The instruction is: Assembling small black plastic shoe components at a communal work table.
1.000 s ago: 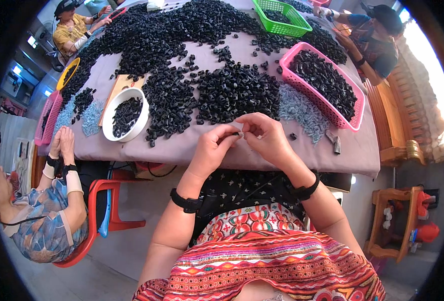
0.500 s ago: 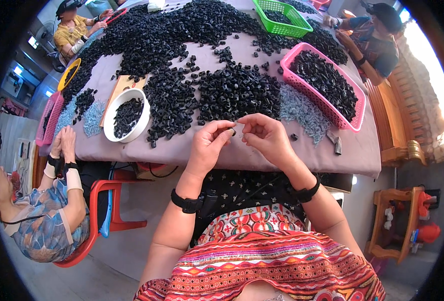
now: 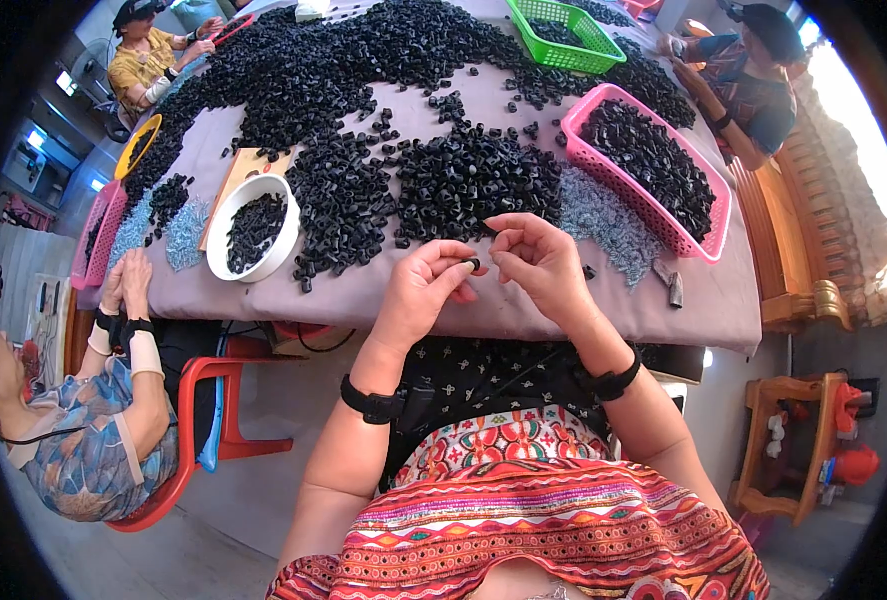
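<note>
mauve tablecloth (image 3: 343, 303), left hand (image 3: 415, 292) pinching black piece (image 3: 474, 264)

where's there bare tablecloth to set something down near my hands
Bare mauve tablecloth shows along the front between the white bowl and your left hand, and at the front corner right of the grey pieces. It's crowded beyond your right hand, under black pieces, and beside the large pink basket, under translucent pieces.
</note>
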Demonstrator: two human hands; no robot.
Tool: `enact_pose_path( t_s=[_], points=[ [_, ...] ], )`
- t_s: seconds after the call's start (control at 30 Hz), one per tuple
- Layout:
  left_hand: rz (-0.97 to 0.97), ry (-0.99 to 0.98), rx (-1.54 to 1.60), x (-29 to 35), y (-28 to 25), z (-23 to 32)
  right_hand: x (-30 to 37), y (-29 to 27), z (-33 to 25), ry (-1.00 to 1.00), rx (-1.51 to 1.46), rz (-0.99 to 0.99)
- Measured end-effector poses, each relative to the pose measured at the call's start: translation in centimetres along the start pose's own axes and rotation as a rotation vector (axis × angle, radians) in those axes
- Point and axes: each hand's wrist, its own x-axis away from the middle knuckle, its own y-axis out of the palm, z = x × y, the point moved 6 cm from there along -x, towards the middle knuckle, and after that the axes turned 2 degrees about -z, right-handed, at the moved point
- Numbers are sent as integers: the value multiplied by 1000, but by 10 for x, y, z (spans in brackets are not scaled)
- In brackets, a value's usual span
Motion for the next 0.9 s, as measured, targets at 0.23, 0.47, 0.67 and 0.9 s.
enact_pose_path(
  t_s=[0.23, 0.47, 0.67, 0.9],
  points=[
    [-76, -48, -30, 1, 2, -6, 1, 10, -1, 61, -54, -19],
    [-88, -56, 46, 2, 6, 0, 3, 7, 1, 76, -52, -32],
    [-134, -63, 37, 4, 13, -2, 4, 9, 2, 20, -112, -50],
    [-142, -72, -8, 3, 9, -5, 5, 6, -4, 61, -59, -35]
  ],
)
